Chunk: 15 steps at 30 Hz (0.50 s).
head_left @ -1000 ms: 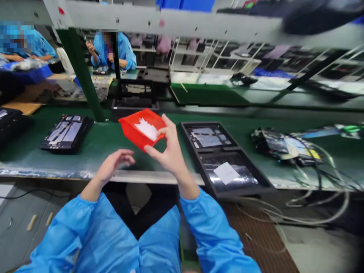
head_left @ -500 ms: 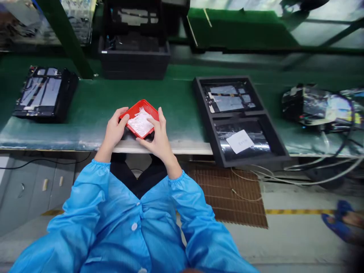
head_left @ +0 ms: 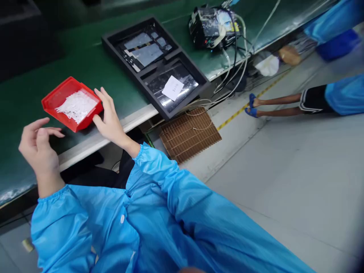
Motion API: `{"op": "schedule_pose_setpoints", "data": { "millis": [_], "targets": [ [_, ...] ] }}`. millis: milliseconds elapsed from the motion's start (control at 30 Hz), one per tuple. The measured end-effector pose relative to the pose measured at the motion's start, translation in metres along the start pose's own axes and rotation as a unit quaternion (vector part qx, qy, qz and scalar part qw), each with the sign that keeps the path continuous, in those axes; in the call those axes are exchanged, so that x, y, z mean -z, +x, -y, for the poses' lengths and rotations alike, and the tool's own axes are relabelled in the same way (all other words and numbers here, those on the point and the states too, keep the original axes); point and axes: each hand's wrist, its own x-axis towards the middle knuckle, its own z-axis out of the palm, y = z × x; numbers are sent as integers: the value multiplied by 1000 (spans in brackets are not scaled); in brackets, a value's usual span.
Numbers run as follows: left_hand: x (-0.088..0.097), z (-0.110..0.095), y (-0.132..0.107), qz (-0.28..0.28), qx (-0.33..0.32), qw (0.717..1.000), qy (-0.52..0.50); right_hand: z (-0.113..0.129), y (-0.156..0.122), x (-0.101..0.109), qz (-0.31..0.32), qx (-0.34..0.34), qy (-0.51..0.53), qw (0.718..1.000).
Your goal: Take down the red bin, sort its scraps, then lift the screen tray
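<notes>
A small red plastic bin [head_left: 54, 98] heaped with thin white plastic pieces [head_left: 78, 105] is at the left part of the green bench, close to its front edge. My right hand [head_left: 109, 117] has the bin's right corner between thumb and fingers. The fingers on that hand are fairly straight, and part of the grip is hidden behind the bin wall. My left hand [head_left: 41, 146] is off the bin, in front of its left side, with loosely curled fingers apart and nothing in them.
A black foam tray [head_left: 136, 81] holds a device part and a dark panel with a white paper slip [head_left: 173, 88]. Beyond sits a black box-shaped unit [head_left: 212, 28] with cables hanging over the edge. A brown slatted mat [head_left: 190, 134] lies on the floor. Another person's legs [head_left: 281, 106] show at right.
The view has swung right and tilted, so the bin appears farther left. My left hand has let go of the bin, while my right hand stays at its corner.
</notes>
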Motion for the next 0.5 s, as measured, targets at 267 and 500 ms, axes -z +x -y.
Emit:
{"op": "schedule_pose_setpoints", "data": {
  "millis": [267,500],
  "targets": [
    [21,63,59,-44,128,991,-14,-11,17,-28,12,-6,117,993],
    [0,82,75,14,-30,999,22,3,40,-57,-19,-23,167,985]
  ]
}}
